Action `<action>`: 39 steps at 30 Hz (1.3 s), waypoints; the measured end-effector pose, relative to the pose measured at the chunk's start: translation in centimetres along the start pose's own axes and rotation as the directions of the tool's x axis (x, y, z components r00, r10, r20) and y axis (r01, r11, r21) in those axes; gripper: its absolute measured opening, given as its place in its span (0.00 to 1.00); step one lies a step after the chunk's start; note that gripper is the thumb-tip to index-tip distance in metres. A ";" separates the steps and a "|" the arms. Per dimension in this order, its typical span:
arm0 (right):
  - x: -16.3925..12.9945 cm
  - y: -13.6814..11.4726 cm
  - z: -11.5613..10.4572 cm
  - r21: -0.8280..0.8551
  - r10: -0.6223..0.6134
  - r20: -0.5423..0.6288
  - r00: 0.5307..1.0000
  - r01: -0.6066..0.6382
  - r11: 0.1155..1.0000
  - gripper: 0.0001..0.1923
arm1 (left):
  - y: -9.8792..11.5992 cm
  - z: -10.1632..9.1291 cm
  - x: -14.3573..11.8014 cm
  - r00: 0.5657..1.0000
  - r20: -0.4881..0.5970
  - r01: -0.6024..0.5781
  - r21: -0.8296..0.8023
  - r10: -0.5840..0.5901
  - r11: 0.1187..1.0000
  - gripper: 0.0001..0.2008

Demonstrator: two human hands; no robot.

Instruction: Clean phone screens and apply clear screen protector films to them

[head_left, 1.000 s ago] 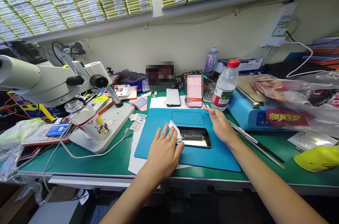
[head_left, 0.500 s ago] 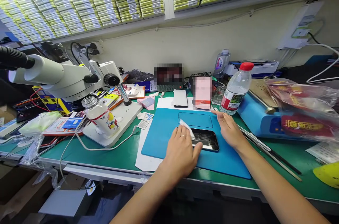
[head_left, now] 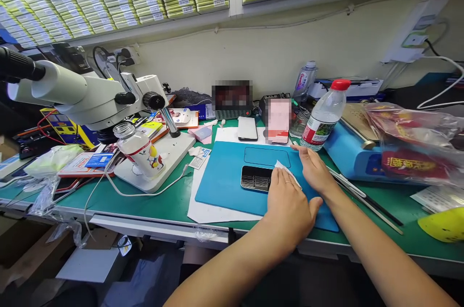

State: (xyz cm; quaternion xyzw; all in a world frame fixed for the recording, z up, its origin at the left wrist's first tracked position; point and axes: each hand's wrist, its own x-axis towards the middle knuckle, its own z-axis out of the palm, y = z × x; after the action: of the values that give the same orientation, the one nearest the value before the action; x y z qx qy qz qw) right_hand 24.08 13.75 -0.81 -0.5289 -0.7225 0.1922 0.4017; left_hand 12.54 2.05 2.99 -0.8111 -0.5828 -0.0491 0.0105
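Observation:
A smartphone (head_left: 254, 179) lies face up on a blue mat (head_left: 221, 176), its dark glass reflecting the lights above. My left hand (head_left: 290, 203) presses a folded white wipe (head_left: 284, 169) against the phone's right end, covering that part of it. My right hand (head_left: 314, 167) rests at the mat's right side, fingers stretched out with nothing visible in them. Behind the phone, a thin black outline of a phone shape (head_left: 266, 156) is drawn on the mat.
On the left stand a microscope (head_left: 83, 94) and a white bottle (head_left: 141, 154). A red-capped water bottle (head_left: 324, 116) and a blue machine (head_left: 348, 154) stand right. At the back are a white phone-like slab (head_left: 247, 128) and a lit phone (head_left: 278, 121).
My left hand has slid the wipe rightwards along the phone, from its left end to its right end, uncovering the left part. My right hand has stayed nearly in place.

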 end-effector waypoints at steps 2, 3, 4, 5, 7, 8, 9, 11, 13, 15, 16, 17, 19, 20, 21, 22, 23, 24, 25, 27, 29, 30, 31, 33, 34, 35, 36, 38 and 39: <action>0.0 0.1 0.0 0.001 0.007 -0.006 1.000 -0.007 1.000 0.48 | 0.6 0.4 0.3 1.000 -0.012 0.013 0.025 -0.013 1.000 0.39; -0.1 0.1 0.0 0.002 0.008 -0.009 1.000 -0.008 1.000 0.47 | 0.9 0.6 0.4 1.000 -0.023 0.018 0.038 -0.017 0.999 0.38; -0.1 0.2 0.0 0.004 0.009 -0.012 1.000 -0.009 1.000 0.46 | 1.2 0.8 0.6 0.999 -0.040 0.023 0.049 -0.021 0.999 0.38; -0.1 0.2 0.0 0.006 0.009 -0.017 1.000 -0.009 1.000 0.46 | 1.5 1.0 0.8 0.998 -0.062 0.028 0.057 -0.024 0.998 0.38; -0.1 0.2 -0.1 0.011 0.007 -0.025 1.000 -0.007 1.000 0.45 | 1.8 1.4 0.9 0.994 -0.109 0.036 0.065 -0.029 0.997 0.37; -0.1 0.2 -0.1 0.012 0.006 -0.027 1.000 -0.006 1.000 0.45 | 1.9 1.6 0.9 0.992 -0.124 0.040 0.072 -0.031 0.997 0.36; -0.1 0.2 -0.1 0.014 0.006 -0.028 1.000 -0.006 1.000 0.45 | 1.9 1.7 0.7 0.992 -0.127 0.039 0.086 -0.028 0.996 0.36; -0.2 0.1 -0.1 0.015 0.010 -0.027 1.000 -0.009 1.000 0.45 | 1.6 1.8 0.0 0.994 -0.109 0.024 0.125 -0.010 0.992 0.37; -0.3 0.0 -0.1 0.014 0.022 -0.026 0.999 -0.022 1.000 0.46 | 0.9 1.8 -1.3 0.996 -0.092 -0.006 0.149 0.020 0.989 0.37; -0.4 -0.1 -0.2 0.010 0.039 -0.022 0.999 -0.039 0.999 0.45 | -0.3 1.7 -2.9 0.994 -0.092 -0.046 0.131 0.059 0.990 0.36; -0.4 -0.1 -0.2 0.008 0.046 -0.019 0.999 -0.046 0.999 0.44 | -1.0 1.7 -3.7 0.992 -0.099 -0.063 0.112 0.074 0.992 0.36; -0.5 -0.1 -0.2 0.006 0.051 -0.016 0.999 -0.051 0.999 0.44 | -1.8 1.7 -4.6 0.990 -0.114 -0.075 0.085 0.085 0.994 0.36; -0.6 -0.1 -0.2 0.003 0.055 -0.007 0.998 -0.055 0.998 0.44 | -3.7 1.6 -6.3 0.987 -0.142 -0.072 0.030 0.076 0.997 0.36; -0.6 -0.2 -0.2 0.002 0.055 -0.003 0.999 -0.055 0.999 0.45 | -4.7 1.6 -6.9 0.989 -0.140 -0.050 0.014 0.052 0.999 0.36; -0.6 -0.2 -0.2 0.001 0.053 0.003 0.999 -0.053 0.999 0.45 | -5.7 1.6 -7.5 0.992 -0.125 -0.017 0.008 0.018 1.000 0.37; -0.6 -0.2 -0.2 -0.001 0.051 0.008 0.999 -0.051 0.999 0.44 | -6.6 1.6 -8.0 0.993 -0.116 0.018 0.014 -0.017 1.000 0.37; -0.6 -0.3 -0.2 -0.002 0.049 0.012 0.999 -0.049 0.999 0.44 | -7.5 1.6 -8.4 0.993 -0.109 0.049 0.025 -0.046 0.999 0.37; -0.6 -0.4 -0.2 -0.003 0.046 0.015 0.999 -0.046 0.999 0.44 | -8.2 1.6 -8.6 0.992 -0.104 0.076 0.033 -0.072 0.997 0.36; -0.6 -0.4 -0.2 -0.004 0.043 0.017 0.999 -0.043 0.999 0.44 | -8.8 1.5 -8.8 0.991 -0.100 0.092 0.037 -0.088 0.995 0.34; -0.6 -0.6 -0.2 -0.006 0.041 0.021 0.999 -0.041 0.999 0.44 | -9.5 1.4 -8.7 0.991 -0.088 0.100 0.030 -0.097 0.994 0.32; -0.6 -0.6 -0.2 -0.010 0.041 0.022 0.999 -0.041 0.999 0.44 | -9.8 1.3 -8.3 0.993 -0.078 0.094 0.012 -0.093 0.996 0.31; -0.6 -0.6 -0.2 -0.011 0.041 0.023 0.999 -0.040 0.999 0.44 | -9.8 1.3 -7.9 0.993 -0.075 0.093 0.003 -0.092 0.996 0.31; -0.6 -0.6 -0.2 -0.011 0.040 0.022 0.999 -0.039 0.999 0.44 | -9.8 1.3 -7.5 0.993 -0.074 0.094 -0.005 -0.094 0.996 0.30; -0.7 -0.6 -0.2 -0.009 0.036 0.021 0.999 -0.036 0.999 0.44 | -9.9 1.3 -6.4 0.992 -0.072 0.099 -0.018 -0.100 0.995 0.30; -0.7 -0.6 -0.2 -0.008 0.036 0.020 0.999 -0.035 0.999 0.44 | -9.9 1.3 -5.8 0.993 -0.070 0.099 -0.021 -0.100 0.995 0.30; -0.7 -0.6 -0.2 -0.007 0.037 0.019 0.999 -0.037 0.999 0.44 | -9.9 1.3 -5.3 0.993 -0.068 0.098 -0.022 -0.099 0.995 0.30; -0.7 -0.6 -0.2 -0.006 0.039 0.019 0.999 -0.039 0.999 0.44 | -9.9 1.3 -4.8 0.993 -0.067 0.097 -0.021 -0.098 0.995 0.30; -0.7 -0.7 -0.2 -0.005 0.046 0.018 0.999 -0.046 0.999 0.44 | -9.9 1.3 -4.3 0.993 -0.068 0.099 -0.017 -0.100 0.995 0.30; -0.7 -0.7 -0.2 -0.005 0.049 0.018 0.999 -0.049 0.999 0.44 | -9.8 1.3 -4.2 0.992 -0.069 0.103 -0.015 -0.104 0.995 0.31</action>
State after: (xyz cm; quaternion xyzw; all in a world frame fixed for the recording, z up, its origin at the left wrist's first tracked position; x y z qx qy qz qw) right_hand 23.91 12.84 -0.44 -0.5456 -0.7133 0.2055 0.3890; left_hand 2.05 1.31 0.89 -0.7776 -0.6230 -0.0813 0.0237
